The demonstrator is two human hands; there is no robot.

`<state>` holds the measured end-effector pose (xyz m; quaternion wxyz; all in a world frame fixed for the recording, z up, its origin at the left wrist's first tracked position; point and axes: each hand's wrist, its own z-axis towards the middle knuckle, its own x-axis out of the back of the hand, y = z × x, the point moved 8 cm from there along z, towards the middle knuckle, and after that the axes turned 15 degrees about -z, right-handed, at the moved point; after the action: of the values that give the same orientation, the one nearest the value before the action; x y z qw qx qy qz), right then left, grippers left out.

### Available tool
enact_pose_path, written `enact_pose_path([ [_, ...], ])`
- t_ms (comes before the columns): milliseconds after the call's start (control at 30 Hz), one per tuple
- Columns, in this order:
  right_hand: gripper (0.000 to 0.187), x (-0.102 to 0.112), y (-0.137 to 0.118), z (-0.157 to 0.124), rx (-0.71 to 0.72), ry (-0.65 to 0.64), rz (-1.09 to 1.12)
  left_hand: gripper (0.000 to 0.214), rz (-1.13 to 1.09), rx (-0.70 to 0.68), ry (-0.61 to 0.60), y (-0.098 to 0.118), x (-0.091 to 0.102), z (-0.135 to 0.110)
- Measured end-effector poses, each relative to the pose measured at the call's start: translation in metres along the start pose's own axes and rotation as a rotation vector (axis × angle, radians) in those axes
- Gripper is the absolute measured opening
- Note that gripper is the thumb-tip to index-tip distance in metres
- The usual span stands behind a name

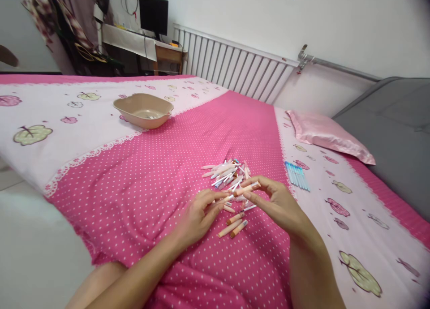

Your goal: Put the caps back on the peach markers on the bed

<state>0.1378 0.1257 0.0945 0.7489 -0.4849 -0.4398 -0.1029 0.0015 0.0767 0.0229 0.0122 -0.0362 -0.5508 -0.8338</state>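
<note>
My right hand point(268, 199) pinches a peach marker pen point(247, 189) with a brown end between thumb and fingers, tilted above the pile. Close by on the left, my left hand point(203, 210) has its thumb and fingertips drawn together. A thin white pen end shows at those fingertips, but whether they grip it is unclear. Under and behind both hands lies a loose pile of pens point(224, 171), mostly pale pink and white, partly hidden by the fingers. Nearer to me, several peach and orange pens point(230, 228) lie on the pink dotted bedspread point(151, 179).
Beyond my right hand, a row of blue pens point(297, 176) lies side by side. A beige plastic basin point(144, 112) with something small inside stands at the far left of the bed. A pink pillow point(327, 134) rests by the grey headboard point(393, 121). White railing point(231, 58) borders the far side.
</note>
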Motion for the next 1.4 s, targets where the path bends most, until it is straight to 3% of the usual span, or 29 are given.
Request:
enact_pose_path([
  [233,0.019,-0.014,0.001,0.005,0.005,0.005,0.171,0.029,-0.010,0.062,0.029,-0.003,0.004,-0.001],
  [433,0.020,-0.023,0.008,0.006,-0.040,0.002,0.194,0.025,-0.063,0.108,0.093,-0.010,0.008,-0.002],
  [933,0.019,-0.032,0.004,0.006,-0.031,-0.087,0.211,0.023,-0.088,0.055,0.095,0.001,0.007,0.001],
  [1400,0.019,-0.028,0.000,0.005,-0.020,-0.046,0.255,0.024,-0.083,0.035,0.069,0.003,0.006,0.001],
])
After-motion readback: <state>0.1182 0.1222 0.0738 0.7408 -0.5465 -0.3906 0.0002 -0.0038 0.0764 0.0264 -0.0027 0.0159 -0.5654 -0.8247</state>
